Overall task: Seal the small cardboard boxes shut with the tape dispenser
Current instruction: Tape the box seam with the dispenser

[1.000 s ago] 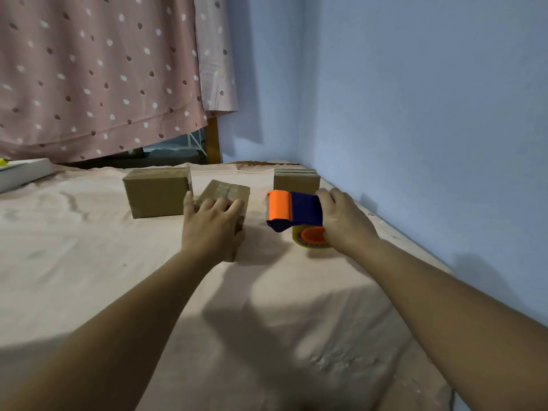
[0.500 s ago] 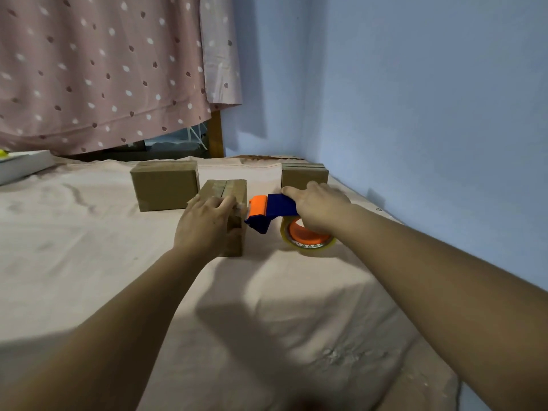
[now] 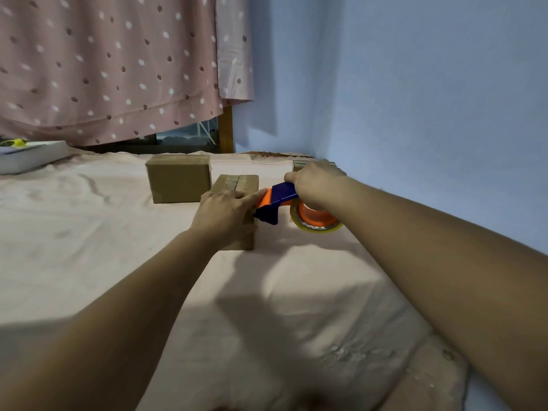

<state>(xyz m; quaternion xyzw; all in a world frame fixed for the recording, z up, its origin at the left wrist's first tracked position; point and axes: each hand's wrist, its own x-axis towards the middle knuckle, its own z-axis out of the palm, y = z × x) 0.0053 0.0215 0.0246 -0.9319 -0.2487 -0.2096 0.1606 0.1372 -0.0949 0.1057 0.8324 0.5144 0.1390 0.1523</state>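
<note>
left hand (image 3: pixel 225 213) flat on box (image 3: pixel 237 182), right hand (image 3: pixel 315 182) gripping tape dispenser (image 3: pixel 281 197) beside it

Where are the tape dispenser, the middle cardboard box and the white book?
tape dispenser (image 3: pixel 281 194), head view, blue body.
middle cardboard box (image 3: pixel 237 181), head view, top face.
white book (image 3: pixel 32 158), head view, page edge.

Boxes (image 3: pixel 178 182) ahead, wall (image 3: pixel 430 114) close right
</note>
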